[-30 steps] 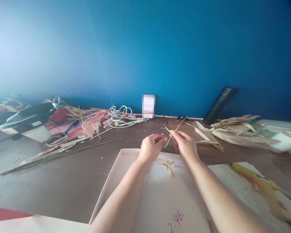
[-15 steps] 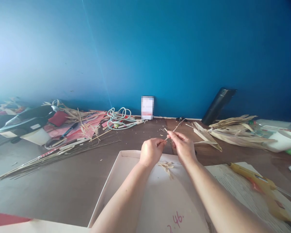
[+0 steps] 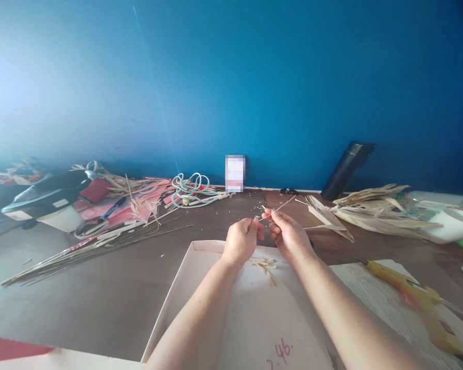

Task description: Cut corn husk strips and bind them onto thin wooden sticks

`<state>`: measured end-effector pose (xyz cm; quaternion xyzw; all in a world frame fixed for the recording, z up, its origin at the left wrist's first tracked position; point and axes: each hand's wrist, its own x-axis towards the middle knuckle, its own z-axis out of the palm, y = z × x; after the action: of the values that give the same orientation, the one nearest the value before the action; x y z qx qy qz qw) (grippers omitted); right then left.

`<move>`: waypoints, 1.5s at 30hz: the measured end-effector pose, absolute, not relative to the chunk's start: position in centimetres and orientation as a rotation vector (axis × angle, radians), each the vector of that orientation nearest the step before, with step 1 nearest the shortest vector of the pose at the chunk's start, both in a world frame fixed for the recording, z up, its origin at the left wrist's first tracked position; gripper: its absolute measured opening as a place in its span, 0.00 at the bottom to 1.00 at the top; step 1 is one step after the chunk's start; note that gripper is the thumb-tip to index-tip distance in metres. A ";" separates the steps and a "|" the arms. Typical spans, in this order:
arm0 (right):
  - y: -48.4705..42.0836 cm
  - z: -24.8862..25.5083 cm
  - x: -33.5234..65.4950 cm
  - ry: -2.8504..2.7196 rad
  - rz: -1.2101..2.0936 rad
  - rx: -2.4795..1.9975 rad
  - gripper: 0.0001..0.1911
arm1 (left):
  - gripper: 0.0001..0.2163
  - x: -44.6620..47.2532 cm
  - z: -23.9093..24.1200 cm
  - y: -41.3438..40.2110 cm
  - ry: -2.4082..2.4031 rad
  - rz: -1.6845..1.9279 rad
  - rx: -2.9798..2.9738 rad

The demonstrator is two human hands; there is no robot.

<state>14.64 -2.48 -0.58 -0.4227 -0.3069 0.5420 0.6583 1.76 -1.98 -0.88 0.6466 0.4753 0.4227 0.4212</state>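
Note:
Over the far end of a shallow white box lid [image 3: 193,288], my left hand [image 3: 241,239] and my right hand [image 3: 291,235] are close together with fingers pinched. A thin straw-coloured strip [image 3: 286,204] runs between them, its free end pointing up and right past my right fingers. Both hands appear to grip it; a short pale end pokes out by my right fingertips. Inside the lid, just below my hands, lies a small pile of pale dry husk strips [image 3: 265,267]. Pinkish-red handwriting marks the lid near the bottom.
At right, a yellow hot glue gun [image 3: 416,293] rests on printed paper [image 3: 364,293]. Dried corn husks [image 3: 381,216] and a black cylinder [image 3: 347,171] stand behind. Leftward are a coiled pale cable [image 3: 191,190] and thin sticks [image 3: 100,246]. A phone [image 3: 235,174] leans on the blue wall.
My hands stay almost in place while the fingers shift on the strip. The strip's free end has tilted slightly lower. The whole view has shifted a little.

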 end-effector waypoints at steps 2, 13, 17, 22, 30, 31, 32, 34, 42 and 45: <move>-2.5 -0.5 14.6 -0.683 1.237 -0.951 0.11 | 0.19 1.7 -0.8 -2.1 1.208 1.092 1.674; -2.6 -0.3 14.5 -0.671 1.258 -0.934 0.12 | 0.24 2.0 -0.9 -2.3 1.258 1.117 1.664; -2.7 -0.1 14.4 -0.684 1.242 -0.959 0.12 | 0.25 2.2 -0.9 -2.3 1.304 1.116 1.535; -2.8 0.0 14.1 -0.690 1.240 -0.991 0.13 | 0.21 2.2 -1.1 -2.1 1.260 1.200 1.457; -2.7 -0.3 14.3 -0.664 1.238 -0.971 0.12 | 0.12 2.2 -1.7 -1.6 1.142 1.241 1.389; -2.7 -0.3 14.3 -0.662 1.236 -0.970 0.12 | 0.11 2.2 -1.7 -1.6 1.133 1.239 1.380; -2.6 -0.3 14.4 -0.660 1.235 -0.971 0.12 | 0.10 2.2 -1.7 -1.6 1.126 1.234 1.373; -2.6 -0.4 14.5 -0.658 1.234 -0.974 0.13 | 0.09 2.2 -1.7 -1.6 1.124 1.229 1.364; -2.6 -0.5 14.7 -0.649 1.271 -0.948 0.11 | 0.10 2.0 -1.9 -1.4 1.240 1.213 1.407; -2.5 -0.6 14.8 -0.667 1.264 -0.947 0.12 | 0.09 1.8 -1.7 -1.5 1.319 1.169 1.500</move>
<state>14.75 -2.53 -0.55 -0.4177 -0.2942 0.5572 0.6546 1.84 -1.49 -1.73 0.5935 0.5220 0.4623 0.4020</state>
